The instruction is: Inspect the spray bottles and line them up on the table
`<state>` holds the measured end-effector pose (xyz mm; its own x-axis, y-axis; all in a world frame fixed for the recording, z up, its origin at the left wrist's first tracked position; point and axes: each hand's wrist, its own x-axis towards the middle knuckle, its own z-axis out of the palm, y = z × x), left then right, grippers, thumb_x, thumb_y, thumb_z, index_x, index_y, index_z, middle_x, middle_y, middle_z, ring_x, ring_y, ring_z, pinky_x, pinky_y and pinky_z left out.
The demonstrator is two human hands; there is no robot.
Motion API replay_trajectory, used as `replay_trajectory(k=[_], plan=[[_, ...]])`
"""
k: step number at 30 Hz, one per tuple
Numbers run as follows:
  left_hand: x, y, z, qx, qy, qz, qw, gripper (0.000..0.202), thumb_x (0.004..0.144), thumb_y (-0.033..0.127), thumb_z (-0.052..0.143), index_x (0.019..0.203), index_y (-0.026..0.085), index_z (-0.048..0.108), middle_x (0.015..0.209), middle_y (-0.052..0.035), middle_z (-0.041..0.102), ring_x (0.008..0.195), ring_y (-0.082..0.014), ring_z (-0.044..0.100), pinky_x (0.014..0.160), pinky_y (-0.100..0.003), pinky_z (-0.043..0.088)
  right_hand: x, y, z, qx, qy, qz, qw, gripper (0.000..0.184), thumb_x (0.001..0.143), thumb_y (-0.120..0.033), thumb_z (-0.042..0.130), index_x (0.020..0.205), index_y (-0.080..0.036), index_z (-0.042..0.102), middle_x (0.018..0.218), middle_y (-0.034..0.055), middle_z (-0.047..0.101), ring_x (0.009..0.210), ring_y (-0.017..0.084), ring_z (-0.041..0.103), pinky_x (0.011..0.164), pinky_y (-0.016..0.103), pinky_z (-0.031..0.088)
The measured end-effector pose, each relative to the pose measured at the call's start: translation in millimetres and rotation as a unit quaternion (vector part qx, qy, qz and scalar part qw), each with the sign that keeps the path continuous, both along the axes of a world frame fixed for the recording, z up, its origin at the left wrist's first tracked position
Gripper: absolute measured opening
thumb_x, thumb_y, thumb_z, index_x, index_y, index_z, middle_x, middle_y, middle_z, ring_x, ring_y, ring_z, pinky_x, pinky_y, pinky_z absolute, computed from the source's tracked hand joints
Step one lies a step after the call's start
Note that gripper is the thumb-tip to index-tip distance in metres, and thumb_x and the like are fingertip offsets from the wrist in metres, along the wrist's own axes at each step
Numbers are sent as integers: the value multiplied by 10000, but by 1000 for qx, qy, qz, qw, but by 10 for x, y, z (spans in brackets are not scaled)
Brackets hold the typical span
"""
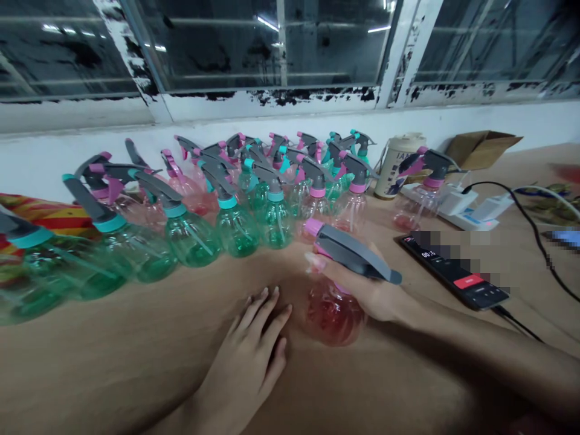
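Note:
My right hand (378, 290) is closed around the neck of a pink spray bottle (335, 317), with the fingers at its trigger. This bottle has a clear reddish body and a grey head with a pink nozzle, which points to the left. Flat on the table lies my left hand (254, 344), fingers stretched out, just left of the bottle and apart from it. Behind both hands stand several more spray bottles; a green spray bottle (277, 223) and a pink-collared spray bottle (356, 208) are among the closest. Part of the held bottle's neck is hidden by my fingers.
On the right a phone (453, 272) lies plugged into a cable. Beyond it are a white power strip (471, 217), another pink spray bottle (421, 193), a cream tumbler (399, 163) and an open cardboard box (484, 148). A colourful striped cloth (49, 214) is at the left.

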<state>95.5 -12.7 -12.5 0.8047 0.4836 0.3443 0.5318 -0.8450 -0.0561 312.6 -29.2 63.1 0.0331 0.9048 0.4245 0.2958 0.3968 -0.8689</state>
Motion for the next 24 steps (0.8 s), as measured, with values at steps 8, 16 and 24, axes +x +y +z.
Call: replay_trajectory(k=[8, 16, 24], plan=[[4, -9, 3, -8, 13, 6, 1000, 389, 915, 191, 400, 1294, 157, 481, 1415, -106, 399, 1308, -266, 335, 1022, -475, 351, 38, 114, -112, -26, 26, 46, 998, 186, 820, -384, 591, 932, -240, 629, 727, -16, 606, 655, 141, 574, 649, 292, 472], [9, -16, 0, 1, 16, 3, 1000, 387, 915, 190, 402, 1288, 126, 485, 1408, -128, 405, 1307, -282, 334, 1012, -486, 360, 32, 115, -64, -32, 66, 91, 993, 164, 789, -325, 631, 928, -239, 631, 908, 26, 677, 889, 186, 633, 742, 315, 505], [27, -41, 42, -23, 23, 15, 999, 383, 911, 179, 413, 1284, 128, 489, 1404, -132, 407, 1303, -287, 338, 1019, -483, 349, 34, 114, -91, -57, 48, 80, 994, 175, 817, -392, 593, 863, -227, 628, 846, 3, 656, 767, 158, 613, 724, 313, 492]])
